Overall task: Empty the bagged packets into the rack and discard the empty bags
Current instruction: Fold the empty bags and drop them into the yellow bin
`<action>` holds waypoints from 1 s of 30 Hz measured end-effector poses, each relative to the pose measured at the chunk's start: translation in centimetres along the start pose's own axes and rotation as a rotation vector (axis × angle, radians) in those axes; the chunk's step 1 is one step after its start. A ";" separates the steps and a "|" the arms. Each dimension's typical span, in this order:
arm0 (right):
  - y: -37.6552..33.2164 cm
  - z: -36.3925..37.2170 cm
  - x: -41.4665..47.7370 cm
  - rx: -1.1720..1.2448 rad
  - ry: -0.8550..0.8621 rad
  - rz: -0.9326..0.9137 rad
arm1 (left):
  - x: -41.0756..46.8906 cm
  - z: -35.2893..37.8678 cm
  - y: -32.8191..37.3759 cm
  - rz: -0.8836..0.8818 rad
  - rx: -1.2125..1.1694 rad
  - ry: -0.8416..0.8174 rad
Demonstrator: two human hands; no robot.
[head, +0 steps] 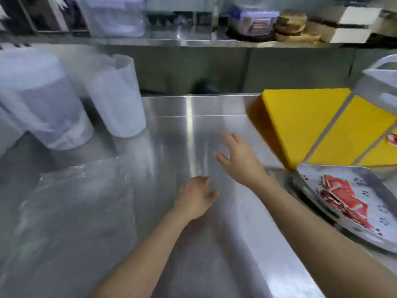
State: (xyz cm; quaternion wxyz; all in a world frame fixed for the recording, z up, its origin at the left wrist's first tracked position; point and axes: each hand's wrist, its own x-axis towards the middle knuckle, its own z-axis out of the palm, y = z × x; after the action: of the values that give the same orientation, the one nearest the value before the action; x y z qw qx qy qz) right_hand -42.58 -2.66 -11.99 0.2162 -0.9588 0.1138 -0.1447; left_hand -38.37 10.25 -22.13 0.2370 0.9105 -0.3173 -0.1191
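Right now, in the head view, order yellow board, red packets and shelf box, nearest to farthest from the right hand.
1. Yellow board, just right of the right hand.
2. Red packets, in the tray.
3. Shelf box, far back.

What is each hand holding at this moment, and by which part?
Nothing that the blurred picture shows. The right hand is spread open above the steel counter, and the left hand is loosely curled and empty.

You will find nothing here that can be read. The red packets (341, 198) on the tray (363, 175) carry pale print, but blur smears it past reading. The tub (257, 23) on the shelf (189, 42) shows a reddish label, just as illegible.
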 end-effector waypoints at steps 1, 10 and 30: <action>-1.2 2.1 0.3 0.027 -0.072 0.002 | -0.9 -1.4 -2.1 -0.060 -0.024 0.047; -10.3 16.2 -0.8 0.202 -0.526 0.033 | -13.5 -9.2 -17.5 -0.690 0.101 0.437; -7.3 16.4 -2.0 0.586 -0.726 0.518 | -17.9 -11.5 -21.1 -1.098 -0.980 0.214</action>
State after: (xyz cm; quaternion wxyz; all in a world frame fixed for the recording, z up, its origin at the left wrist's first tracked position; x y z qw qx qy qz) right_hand -37.93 10.58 -23.32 0.5289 -0.7873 0.2193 0.2289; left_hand -36.94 40.25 -21.76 0.5519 0.7346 0.2978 -0.2589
